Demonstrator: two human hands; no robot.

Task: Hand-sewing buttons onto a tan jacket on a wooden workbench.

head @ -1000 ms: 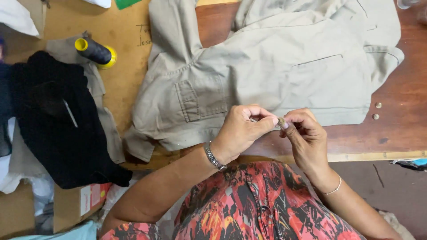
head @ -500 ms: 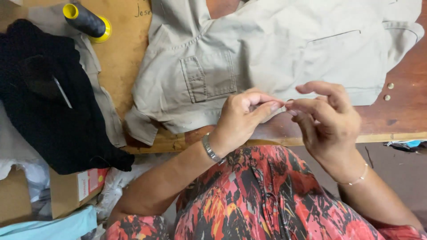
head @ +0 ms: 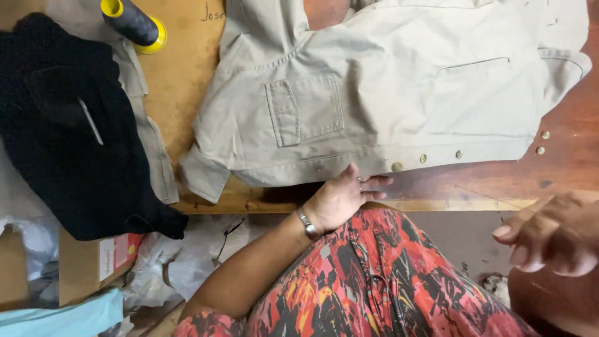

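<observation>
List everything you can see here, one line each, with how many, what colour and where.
shirt: one, beige, spread flat on the table, top centre
buttons: two loose, pale, on the table right of the shirt hem
thread spool: one, dark thread on a yellow cone, top left
black garment: one, black, piled at left
table: one, reddish brown wood, with a tan board on its left part
cardboard box: one, brown, lower left below the table
left hand: one, resting at the shirt's hem, silver bracelet on the wrist
right hand: one, blurred, at right, off the table

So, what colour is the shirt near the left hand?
Beige shirt, by the left hand; head view.
</observation>
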